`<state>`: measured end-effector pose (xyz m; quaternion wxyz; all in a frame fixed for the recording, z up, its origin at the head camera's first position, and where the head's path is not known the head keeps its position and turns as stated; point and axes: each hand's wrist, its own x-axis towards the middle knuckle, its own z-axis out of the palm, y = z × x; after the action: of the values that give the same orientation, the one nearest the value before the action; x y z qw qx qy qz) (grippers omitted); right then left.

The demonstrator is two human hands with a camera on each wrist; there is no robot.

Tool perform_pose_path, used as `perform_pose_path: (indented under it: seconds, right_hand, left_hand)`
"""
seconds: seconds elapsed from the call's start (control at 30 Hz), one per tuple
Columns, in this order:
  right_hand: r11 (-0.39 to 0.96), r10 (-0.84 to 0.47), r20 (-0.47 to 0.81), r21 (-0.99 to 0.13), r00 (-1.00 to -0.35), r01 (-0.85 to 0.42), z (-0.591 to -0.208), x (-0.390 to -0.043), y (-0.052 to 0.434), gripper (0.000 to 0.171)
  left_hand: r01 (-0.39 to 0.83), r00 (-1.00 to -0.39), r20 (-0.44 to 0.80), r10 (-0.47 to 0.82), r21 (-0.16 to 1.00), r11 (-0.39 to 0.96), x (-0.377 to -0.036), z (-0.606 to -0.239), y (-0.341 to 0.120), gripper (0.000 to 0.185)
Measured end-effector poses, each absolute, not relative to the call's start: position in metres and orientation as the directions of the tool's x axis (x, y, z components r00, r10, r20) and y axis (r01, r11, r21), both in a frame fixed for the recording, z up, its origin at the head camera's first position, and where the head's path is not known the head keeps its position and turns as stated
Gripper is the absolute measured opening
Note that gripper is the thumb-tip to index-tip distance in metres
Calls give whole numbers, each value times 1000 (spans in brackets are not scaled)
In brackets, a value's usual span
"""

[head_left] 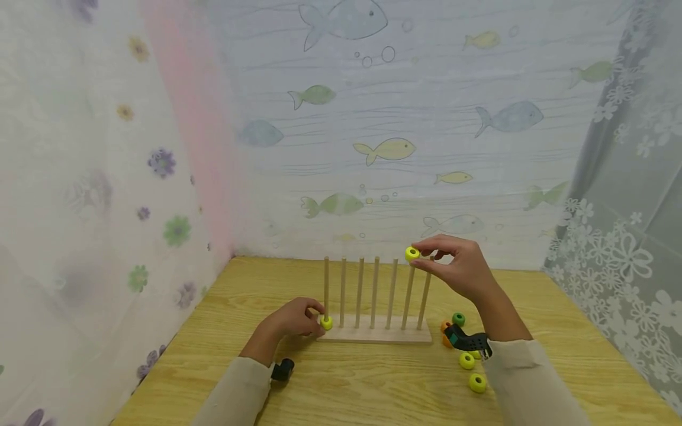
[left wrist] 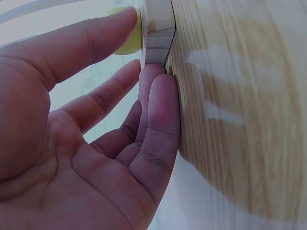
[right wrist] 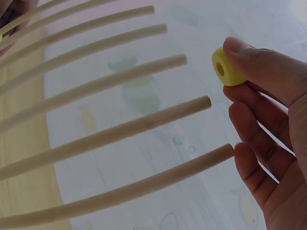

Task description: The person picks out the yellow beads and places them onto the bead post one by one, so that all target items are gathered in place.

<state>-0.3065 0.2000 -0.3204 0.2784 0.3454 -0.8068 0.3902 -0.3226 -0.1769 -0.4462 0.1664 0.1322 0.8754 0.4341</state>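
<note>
1. The right hand (head_left: 462, 266) pinches a yellow bead (head_left: 412, 254) between its thumb and index finger; its other fingers are bent and do not hold the bead.
2. This bead is near the upper ends of the rods, and the right wrist view shows it apart from them, with its hole visible.
3. The wooden rack (head_left: 373, 337) stands on the table (head_left: 383, 384) and has seven upright rods.
4. A second yellow bead (head_left: 327, 323) sits at the bottom of the leftmost rod.
5. The left hand (head_left: 295, 318) is at this end, its fingers bent beside the base; I cannot tell if they grip it or only touch it.
6. Right of the rack lie a green bead (head_left: 459, 319), orange beads (head_left: 446, 341) and more yellow beads (head_left: 477, 383).
</note>
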Motion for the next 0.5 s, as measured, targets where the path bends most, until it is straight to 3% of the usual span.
perform_pose_path:
  seconds: [0.5]
  right_hand:
    - [471, -363, 675, -462, -642, -751, -314, -314, 179, 30]
  left_hand:
    - [81, -905, -182, 385, 814, 575, -324, -445, -178, 47]
